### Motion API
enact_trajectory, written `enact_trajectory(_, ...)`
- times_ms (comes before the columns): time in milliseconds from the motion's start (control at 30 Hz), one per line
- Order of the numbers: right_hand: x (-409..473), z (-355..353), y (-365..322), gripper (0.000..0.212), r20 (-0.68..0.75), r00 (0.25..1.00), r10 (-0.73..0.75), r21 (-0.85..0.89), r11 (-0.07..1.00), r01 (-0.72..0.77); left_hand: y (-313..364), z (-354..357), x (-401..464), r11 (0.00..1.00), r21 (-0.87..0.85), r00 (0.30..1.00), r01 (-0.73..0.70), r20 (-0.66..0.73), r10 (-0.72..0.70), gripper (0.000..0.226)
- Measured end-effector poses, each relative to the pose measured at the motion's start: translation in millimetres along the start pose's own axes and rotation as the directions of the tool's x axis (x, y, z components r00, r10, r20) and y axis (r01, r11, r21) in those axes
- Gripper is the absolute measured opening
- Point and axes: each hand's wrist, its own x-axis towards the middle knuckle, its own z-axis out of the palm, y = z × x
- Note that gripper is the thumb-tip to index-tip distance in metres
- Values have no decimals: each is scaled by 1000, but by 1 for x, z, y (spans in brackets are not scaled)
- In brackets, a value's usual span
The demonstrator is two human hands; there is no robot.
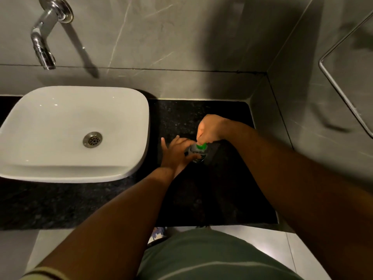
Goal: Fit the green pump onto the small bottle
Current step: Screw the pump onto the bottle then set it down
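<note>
A small clear bottle (pixel 195 154) stands on the dark granite counter (pixel 232 178), right of the basin. My left hand (pixel 177 152) wraps its side, thumb across the front. A green pump (pixel 201 146) sits at the bottle's mouth. My right hand (pixel 210 128) reaches down from above and behind, fingertips pinched on the pump's top. Most of the pump head is hidden under those fingers, and the lighting is dim.
A white countertop basin (pixel 74 134) with a metal drain fills the left side. A chrome wall tap (pixel 43 47) hangs above it. Grey tiled walls close off the back and right, with a mirror edge (pixel 347 81) at far right.
</note>
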Motion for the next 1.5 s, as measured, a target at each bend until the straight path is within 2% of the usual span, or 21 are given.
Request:
enact_trajectory(167,1,1,9,24,-35,997,-67,94,993,70,2,-1,0,1000,4,1000,18,13,-18,45)
enact_trajectory(533,5,11,23,22,-125,988,-87,256,960,117,3,3,-2,999,21,999,49,-16,-48,45)
enact_trajectory(800,8,24,26,26,-198,980,-22,396,912,101,1,4,-2,999,-2,999,41,-22,-41,43)
enact_trajectory(1133,8,30,31,27,-214,976,-34,431,894,125,0,7,-4,999,-11,998,53,-28,-54,45)
enact_trajectory(1200,6,31,32,30,-212,976,-54,407,903,138,3,6,-6,998,-7,998,66,3,-66,48)
enact_trajectory(1267,1,32,33,33,-214,976,-35,438,890,128,1,5,-9,997,18,994,72,75,-74,65)
enact_trajectory(1333,-3,42,44,35,-258,966,31,558,821,123,-2,3,-13,992,79,982,98,154,-109,87)
enact_trajectory(1367,-5,51,52,35,-303,950,76,599,791,128,-5,2,-16,986,111,972,128,186,-147,91)
enact_trajectory(1433,-4,73,76,31,-423,895,141,545,829,127,-15,1,-28,976,150,957,158,220,-189,87)
enact_trajectory(1500,-10,94,92,30,-484,862,151,434,897,86,-20,-1,-42,980,164,973,116,180,-145,76)
